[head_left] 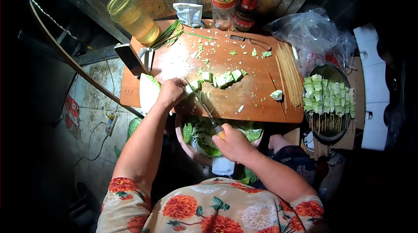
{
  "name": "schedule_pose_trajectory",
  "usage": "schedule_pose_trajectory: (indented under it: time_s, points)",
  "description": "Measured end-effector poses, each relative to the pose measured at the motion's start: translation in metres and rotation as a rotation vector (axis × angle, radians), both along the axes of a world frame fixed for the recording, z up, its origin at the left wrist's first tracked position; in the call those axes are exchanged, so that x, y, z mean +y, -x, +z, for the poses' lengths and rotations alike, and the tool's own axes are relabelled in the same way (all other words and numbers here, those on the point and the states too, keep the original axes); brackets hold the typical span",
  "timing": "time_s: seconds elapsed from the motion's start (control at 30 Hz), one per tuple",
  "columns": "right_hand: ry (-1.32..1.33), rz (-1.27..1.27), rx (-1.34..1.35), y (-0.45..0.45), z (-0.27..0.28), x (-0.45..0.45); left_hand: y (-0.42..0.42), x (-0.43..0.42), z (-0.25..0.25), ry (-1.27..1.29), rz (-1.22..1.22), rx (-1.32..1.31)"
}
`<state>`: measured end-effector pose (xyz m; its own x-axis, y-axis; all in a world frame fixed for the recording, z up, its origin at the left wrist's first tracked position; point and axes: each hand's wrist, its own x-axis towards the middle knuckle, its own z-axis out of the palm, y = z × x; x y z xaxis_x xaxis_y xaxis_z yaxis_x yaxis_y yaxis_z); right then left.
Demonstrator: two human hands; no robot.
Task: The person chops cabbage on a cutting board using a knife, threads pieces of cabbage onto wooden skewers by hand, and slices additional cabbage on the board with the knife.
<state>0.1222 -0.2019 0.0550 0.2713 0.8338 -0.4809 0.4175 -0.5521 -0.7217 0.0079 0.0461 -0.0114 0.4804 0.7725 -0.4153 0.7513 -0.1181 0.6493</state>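
My right hand [234,144] is wrapped round the wooden handle of a knife [203,103], whose blade points away over the wooden board [257,87]. Beside the blade, the fingers of my left hand [172,91] are bent down on a cabbage piece [192,87], partly hidden by them. Just beyond the blade lies a row of cut cabbage chunks [227,79]. A single cabbage chunk [276,95] sits apart near a bundle of bamboo skewers [288,76]. Under my left wrist is a larger pale cabbage section [149,93].
Skewered cabbage [327,96] lies on a dark round container at the right. Behind the board stand a yellow-liquid jar [134,19], a clear bottle [224,2] and red-lidded jars [250,0]. A phone [130,60] leans at left. A basin [182,142] holds leaves below.
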Motion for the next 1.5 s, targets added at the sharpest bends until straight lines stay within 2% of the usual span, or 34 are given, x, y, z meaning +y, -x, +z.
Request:
schedule_pose_trajectory:
  time_s: [0.2, 0.3, 0.37, 0.5, 0.57, 0.67, 0.77, 1.5]
  points:
    - [0.069, 0.057, 0.026, -0.011, -0.001, 0.017, 0.002, 0.001, -0.010, -0.027, 0.021, -0.015]
    - [0.040, 0.054, -0.027, -0.013, -0.014, 0.025, 0.003, 0.001, -0.008, 0.077, 0.056, -0.025]
    - [0.007, 0.030, -0.013, -0.010, -0.031, 0.027, 0.008, -0.001, -0.006, 0.184, 0.129, -0.148]
    - [-0.067, -0.065, 0.013, -0.004, -0.047, 0.020, 0.016, -0.007, -0.007, 0.159, 0.249, -0.238]
    - [-0.030, -0.068, 0.042, -0.006, -0.041, 0.019, 0.017, -0.009, 0.015, 0.295, 0.264, -0.071]
    - [-0.027, -0.051, 0.062, -0.005, -0.022, 0.014, 0.019, -0.011, 0.011, 0.376, 0.334, -0.190]
    - [-0.041, 0.013, 0.057, -0.004, -0.005, 0.008, 0.019, -0.009, 0.010, 0.437, 0.389, -0.193]
    - [0.136, 0.189, -0.064, -0.010, 0.020, 0.027, 0.020, -0.002, -0.010, 0.353, 0.320, -0.181]
